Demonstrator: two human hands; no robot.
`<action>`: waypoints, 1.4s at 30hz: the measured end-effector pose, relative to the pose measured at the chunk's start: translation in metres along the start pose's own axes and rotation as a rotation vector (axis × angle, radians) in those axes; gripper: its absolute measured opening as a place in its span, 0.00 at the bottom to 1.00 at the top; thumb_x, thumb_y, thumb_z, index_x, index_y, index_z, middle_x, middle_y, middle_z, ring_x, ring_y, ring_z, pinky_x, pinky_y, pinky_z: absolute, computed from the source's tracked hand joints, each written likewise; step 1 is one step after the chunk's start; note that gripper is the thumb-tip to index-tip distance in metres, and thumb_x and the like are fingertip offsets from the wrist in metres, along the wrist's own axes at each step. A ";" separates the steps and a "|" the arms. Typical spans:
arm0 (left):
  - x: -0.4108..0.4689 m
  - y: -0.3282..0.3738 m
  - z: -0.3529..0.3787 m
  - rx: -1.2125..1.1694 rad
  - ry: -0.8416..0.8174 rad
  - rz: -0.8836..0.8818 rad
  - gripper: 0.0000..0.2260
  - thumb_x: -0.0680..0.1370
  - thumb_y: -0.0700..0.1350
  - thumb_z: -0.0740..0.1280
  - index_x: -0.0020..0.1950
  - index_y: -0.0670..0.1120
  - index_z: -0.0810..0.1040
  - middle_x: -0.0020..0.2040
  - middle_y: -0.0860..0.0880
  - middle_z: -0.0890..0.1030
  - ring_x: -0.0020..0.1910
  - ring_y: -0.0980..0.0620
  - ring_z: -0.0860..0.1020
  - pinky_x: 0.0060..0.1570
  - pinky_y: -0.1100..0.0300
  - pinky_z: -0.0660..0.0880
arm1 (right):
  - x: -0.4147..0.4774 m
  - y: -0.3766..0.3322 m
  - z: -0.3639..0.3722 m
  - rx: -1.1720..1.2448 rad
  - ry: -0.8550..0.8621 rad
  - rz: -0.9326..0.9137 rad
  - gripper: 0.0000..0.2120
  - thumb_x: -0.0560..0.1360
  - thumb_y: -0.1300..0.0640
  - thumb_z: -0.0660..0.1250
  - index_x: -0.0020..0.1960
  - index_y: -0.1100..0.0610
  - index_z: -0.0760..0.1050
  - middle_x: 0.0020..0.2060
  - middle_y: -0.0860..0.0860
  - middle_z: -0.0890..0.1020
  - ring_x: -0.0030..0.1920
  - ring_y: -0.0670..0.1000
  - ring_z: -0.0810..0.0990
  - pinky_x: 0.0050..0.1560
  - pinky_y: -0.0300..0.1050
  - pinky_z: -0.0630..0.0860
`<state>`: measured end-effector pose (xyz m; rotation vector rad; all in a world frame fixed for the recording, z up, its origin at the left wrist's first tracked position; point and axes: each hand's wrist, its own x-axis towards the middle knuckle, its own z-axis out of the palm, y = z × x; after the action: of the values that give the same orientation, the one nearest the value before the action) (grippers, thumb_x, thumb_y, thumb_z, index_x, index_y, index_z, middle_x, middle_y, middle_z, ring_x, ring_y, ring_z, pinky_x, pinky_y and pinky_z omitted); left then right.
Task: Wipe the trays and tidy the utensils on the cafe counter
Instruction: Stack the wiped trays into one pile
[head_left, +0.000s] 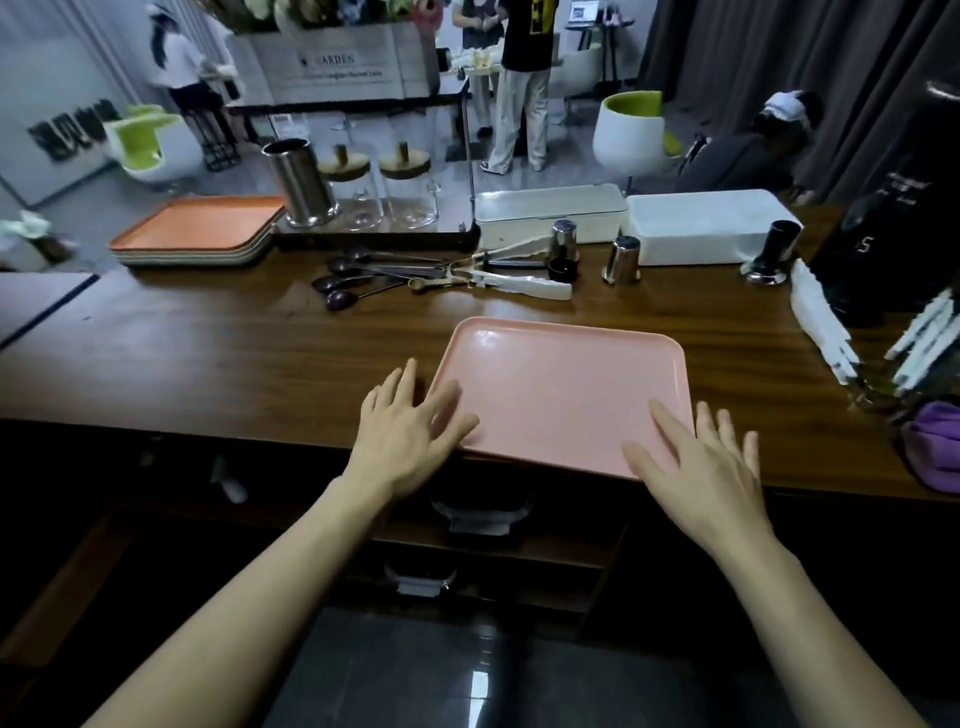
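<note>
At the counter's front edge, pink rectangular plastic tray (561, 374) sat flat on the dark wooden counter (208, 364), near side right at the lip. Left hand (410, 431) was released, fingers straight and spread, lying across the tray's 7 o'clock corner; fingertips were blurred. Right hand (701, 457) was released too, fingers straight over the 5 o'clock corner. Neither grasped anything.

Positions from the tray:
- 12 o'clock: loose dark metal spoons (353, 283) and white plastic tongs (519, 283), touching in 1 heap.
- 10 o'clock: stack of trays, orange on top (202, 228).
- 11 o'clock: steel cylindrical holder (300, 182), with 2 glass jars with wooden lids (408, 192) just beside it.
- 1 o'clock: 2 small steel shakers (622, 258), with 2 white rectangular boxes (706, 223) behind them.
- 3 o'clock: purple cloth (935, 452) lay at the counter's right end.
</note>
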<state>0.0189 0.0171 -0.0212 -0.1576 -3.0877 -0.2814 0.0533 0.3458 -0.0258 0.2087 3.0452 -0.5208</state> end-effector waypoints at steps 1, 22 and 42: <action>0.006 0.000 0.001 -0.017 -0.065 -0.018 0.34 0.76 0.74 0.44 0.79 0.63 0.60 0.82 0.39 0.55 0.81 0.41 0.52 0.78 0.41 0.50 | 0.002 0.001 -0.001 0.009 -0.006 -0.006 0.34 0.78 0.29 0.50 0.80 0.41 0.56 0.81 0.57 0.54 0.81 0.59 0.48 0.78 0.62 0.40; -0.033 -0.291 -0.082 -0.272 0.272 -0.229 0.33 0.71 0.69 0.61 0.67 0.49 0.78 0.63 0.44 0.74 0.63 0.43 0.73 0.58 0.53 0.70 | 0.001 -0.315 0.075 0.189 -0.051 -0.220 0.32 0.79 0.34 0.59 0.79 0.44 0.62 0.81 0.51 0.58 0.81 0.53 0.51 0.78 0.52 0.49; 0.037 -0.478 -0.128 -0.251 0.339 -0.616 0.22 0.79 0.60 0.65 0.70 0.51 0.77 0.71 0.46 0.71 0.69 0.45 0.71 0.67 0.48 0.69 | 0.134 -0.538 0.144 0.296 -0.091 -0.476 0.28 0.80 0.41 0.63 0.76 0.52 0.68 0.79 0.50 0.62 0.79 0.54 0.59 0.71 0.51 0.64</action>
<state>-0.0641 -0.4702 0.0214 0.7609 -2.6658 -0.6332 -0.1514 -0.1885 0.0060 -0.5305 2.9046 -0.9735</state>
